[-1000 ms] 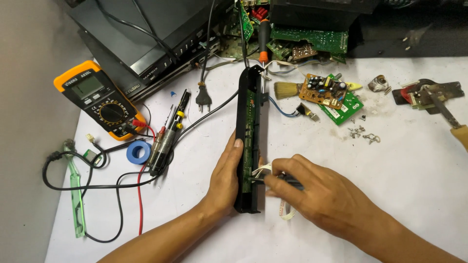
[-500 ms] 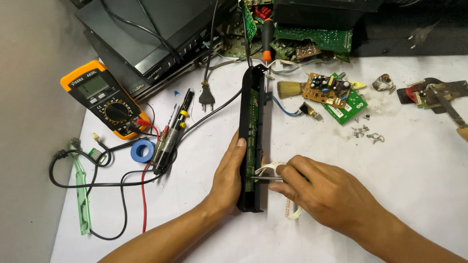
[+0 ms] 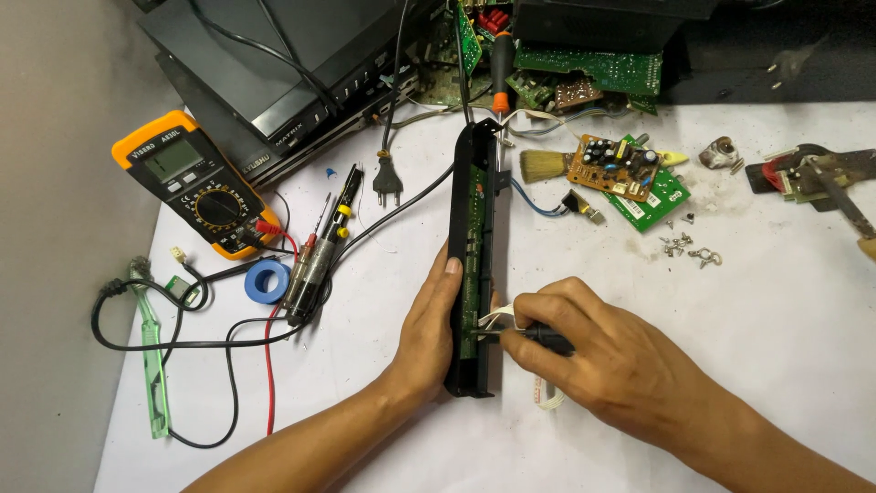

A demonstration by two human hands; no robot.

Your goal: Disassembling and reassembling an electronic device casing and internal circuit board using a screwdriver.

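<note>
We see a long, narrow black plastic panel (image 3: 476, 265) lying lengthwise on the white tabletop (image 3: 776, 365), running from near the black equipment case (image 3: 274, 82) at the far edge down to the hands; it stands on its long edge, and in its open face a thin green circuit strip shows along most of its length; a white flat ribbon cable (image 3: 500, 317) comes out of it near the lower end.

The left hand (image 3: 429, 333) lies flat against the panel's left side, thumb up along the edge, steadying it without closing round it; the right hand (image 3: 602, 361) is clenched on a small dark-handled tool (image 3: 546, 340), its tip set against the circuit strip just beside the ribbon cable.

To the left lie an orange and black multimeter (image 3: 196, 187) with red and black leads, a blue roll of tape (image 3: 267, 280), a black soldering tool (image 3: 319, 260) and a green toothbrush (image 3: 151, 365); to the right, well apart, a brown circuit board (image 3: 614, 166) lies over a green one, with a small straw brush (image 3: 546, 165) and loose metal screws (image 3: 689, 248) near.

Against the picture of half a second ago, the panel, the left hand and the bench clutter lie as they did; the right hand has kept its hold on the tool at nearly the same spot on the strip, shifted only slightly.
</note>
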